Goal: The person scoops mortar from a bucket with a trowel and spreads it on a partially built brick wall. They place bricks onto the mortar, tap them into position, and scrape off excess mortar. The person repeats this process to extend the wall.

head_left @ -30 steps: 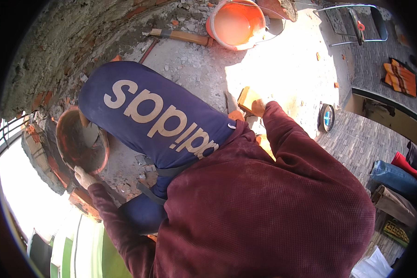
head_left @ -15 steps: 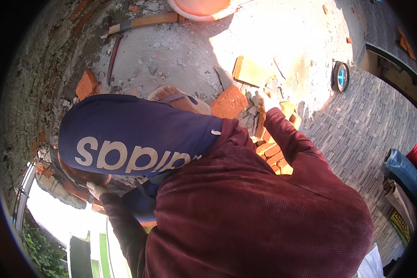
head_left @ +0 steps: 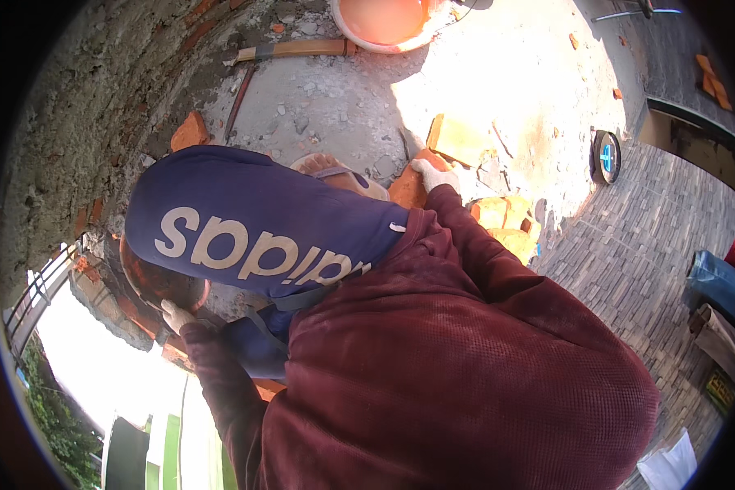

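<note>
My right hand [head_left: 433,173], in a white glove, reaches forward and grips an orange brick [head_left: 406,189] lying on the rubble-strewn concrete beside my sandalled foot [head_left: 335,174]. My left hand [head_left: 175,315], also gloved, holds the rim of a round rust-coloured pan [head_left: 157,282] down at the left, close to the rough brick wall [head_left: 82,139]. The pan is partly hidden by my bent leg in blue cloth with pale lettering [head_left: 261,229]. My maroon sleeves and chest fill the lower picture.
More orange bricks [head_left: 498,220] lie right of my right hand, and one flat brick [head_left: 457,139] lies beyond it. A brick piece [head_left: 189,131], a wooden-handled tool [head_left: 294,51] and an orange tub [head_left: 384,16] are farther off. A round blue-and-black object [head_left: 606,157] sits by the grey paved floor [head_left: 645,229].
My head has dipped, so the ground slid up the picture. My right hand moved from the brick pile to the brick by my foot. The left hand stays at the pan.
</note>
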Tool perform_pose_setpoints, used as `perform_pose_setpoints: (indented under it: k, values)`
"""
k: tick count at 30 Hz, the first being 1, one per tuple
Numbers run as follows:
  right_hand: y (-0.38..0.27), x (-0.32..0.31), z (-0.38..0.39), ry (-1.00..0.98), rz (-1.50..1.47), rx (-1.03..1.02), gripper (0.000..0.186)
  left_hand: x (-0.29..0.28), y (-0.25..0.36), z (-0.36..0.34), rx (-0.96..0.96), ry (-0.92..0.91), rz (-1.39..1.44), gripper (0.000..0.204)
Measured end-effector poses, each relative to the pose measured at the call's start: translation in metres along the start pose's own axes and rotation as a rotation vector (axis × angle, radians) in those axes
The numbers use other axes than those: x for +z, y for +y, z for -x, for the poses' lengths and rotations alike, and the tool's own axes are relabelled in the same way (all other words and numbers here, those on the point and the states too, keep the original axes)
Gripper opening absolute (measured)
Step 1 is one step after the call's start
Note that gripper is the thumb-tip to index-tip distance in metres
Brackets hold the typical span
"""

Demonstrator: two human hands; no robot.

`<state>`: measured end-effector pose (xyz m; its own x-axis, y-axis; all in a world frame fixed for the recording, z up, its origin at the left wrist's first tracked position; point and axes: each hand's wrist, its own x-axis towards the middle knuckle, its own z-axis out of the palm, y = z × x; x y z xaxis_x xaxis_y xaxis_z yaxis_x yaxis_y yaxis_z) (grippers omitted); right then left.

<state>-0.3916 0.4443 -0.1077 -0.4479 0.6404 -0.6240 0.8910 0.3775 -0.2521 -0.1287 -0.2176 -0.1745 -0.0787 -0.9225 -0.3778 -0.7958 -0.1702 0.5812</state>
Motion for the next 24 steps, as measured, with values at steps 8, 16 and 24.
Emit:
perform_pose_setpoints:
  k: [8,16,24]
  values:
    - [-0.166,-0.109,0.033,-0.304,-0.428,-0.823,0.072,-0.007,-0.028,-0.027,-0.016,-0.229,0.180,0.084]
    - [-0.387,-0.027,0.216,-0.913,-0.521,-1.599,0.097,-0.037,0.276,0.206,1.012,-0.214,0.069,0.100]
    - [-0.376,0.171,0.443,-1.492,-0.222,-1.486,0.116,-0.032,0.293,0.216,0.834,0.306,0.294,0.106]
